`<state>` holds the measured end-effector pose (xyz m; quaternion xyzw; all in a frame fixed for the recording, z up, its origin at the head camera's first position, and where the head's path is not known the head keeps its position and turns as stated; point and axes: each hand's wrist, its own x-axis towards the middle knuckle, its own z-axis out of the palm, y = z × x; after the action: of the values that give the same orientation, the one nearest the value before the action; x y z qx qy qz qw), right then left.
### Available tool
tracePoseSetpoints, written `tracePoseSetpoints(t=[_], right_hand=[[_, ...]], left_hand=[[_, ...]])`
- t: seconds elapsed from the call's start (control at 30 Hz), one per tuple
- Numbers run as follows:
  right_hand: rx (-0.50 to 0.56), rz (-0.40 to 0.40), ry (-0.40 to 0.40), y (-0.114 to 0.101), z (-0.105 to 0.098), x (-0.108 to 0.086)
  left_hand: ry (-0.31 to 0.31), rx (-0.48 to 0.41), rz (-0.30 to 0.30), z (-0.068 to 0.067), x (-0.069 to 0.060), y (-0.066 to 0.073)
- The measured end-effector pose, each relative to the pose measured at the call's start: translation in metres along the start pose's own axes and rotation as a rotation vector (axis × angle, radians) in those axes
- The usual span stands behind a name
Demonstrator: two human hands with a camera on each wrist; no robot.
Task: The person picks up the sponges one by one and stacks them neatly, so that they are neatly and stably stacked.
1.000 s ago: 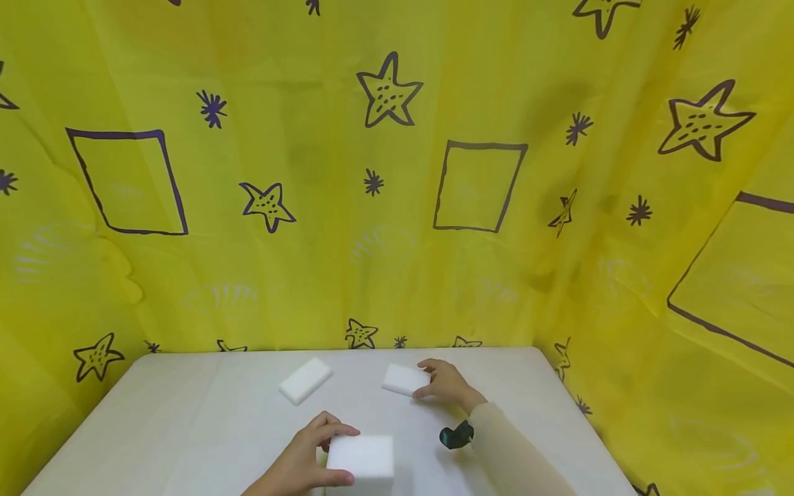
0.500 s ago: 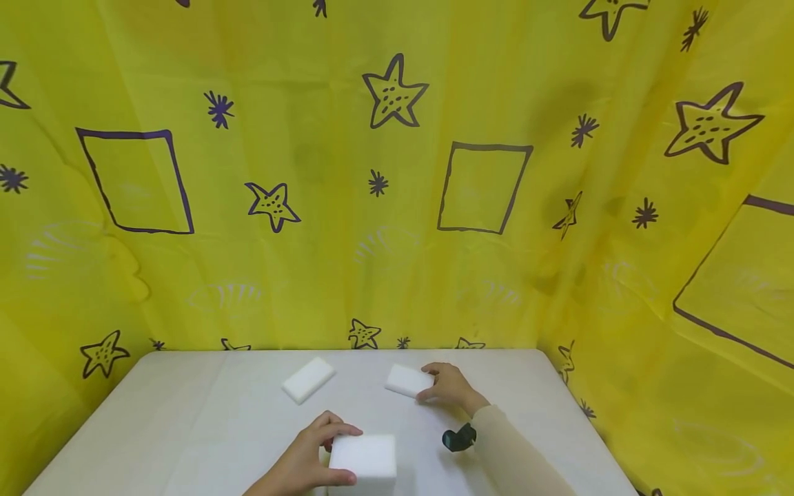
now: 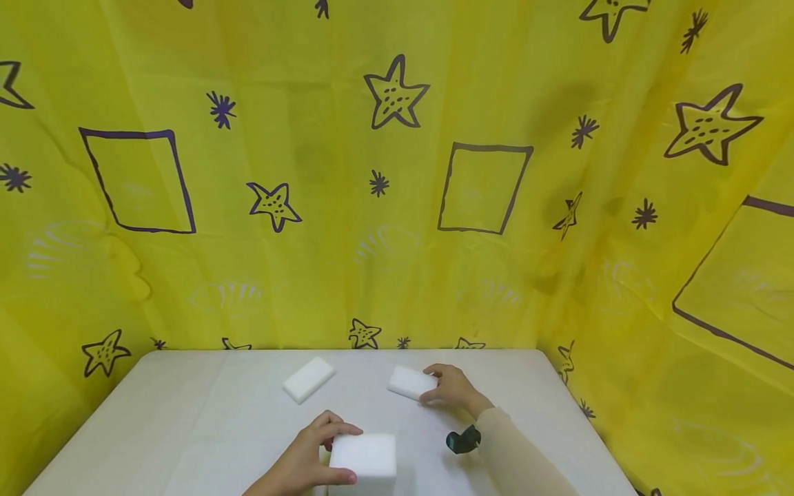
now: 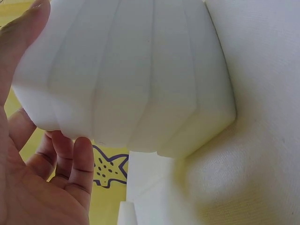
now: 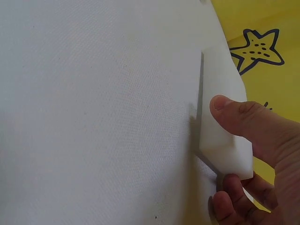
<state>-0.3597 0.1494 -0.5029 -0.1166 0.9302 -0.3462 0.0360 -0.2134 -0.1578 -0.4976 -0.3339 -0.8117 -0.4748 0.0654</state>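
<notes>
In the head view, my left hand grips a stack of white sponges near the front of the table. Its thumb lies along the near side and its fingers along the far side. Several layers of the stack show in the left wrist view, with the fingertips against the edges. Farther back, my right hand holds a single white sponge by its right end. The right wrist view has this sponge lying on the table, thumb on its near long side and fingers curled behind its end.
Another white sponge lies at an angle on the white table, left of the one in my right hand. A yellow curtain with starfish drawings surrounds the table's back and sides. A dark device sits at my right wrist.
The head view has shifted slightly. My right hand and its sponge have moved a very little to the right; the left hand keeps its grip on the stack.
</notes>
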Motion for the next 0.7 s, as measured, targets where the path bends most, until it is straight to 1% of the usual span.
tracePoseSetpoints(t=[0.23, 0.33, 0.6, 0.7], right_hand=[[-0.016, -0.031, 0.002, 0.0, -0.007, -0.005], [0.011, -0.025, -0.013, -0.001, -0.008, -0.007], [0.063, -0.054, -0.039, -0.007, -0.008, -0.013], [0.076, -0.072, -0.039, -0.007, -0.008, -0.015]], left_hand=[[-0.004, -0.006, -0.008, 0.001, 0.001, 0.0], [-0.005, -0.009, -0.01, 0.001, 0.001, 0.0], [0.002, -0.006, 0.002, 0.002, 0.0, 0.0], [-0.002, -0.011, -0.01, 0.002, 0.0, 0.0]])
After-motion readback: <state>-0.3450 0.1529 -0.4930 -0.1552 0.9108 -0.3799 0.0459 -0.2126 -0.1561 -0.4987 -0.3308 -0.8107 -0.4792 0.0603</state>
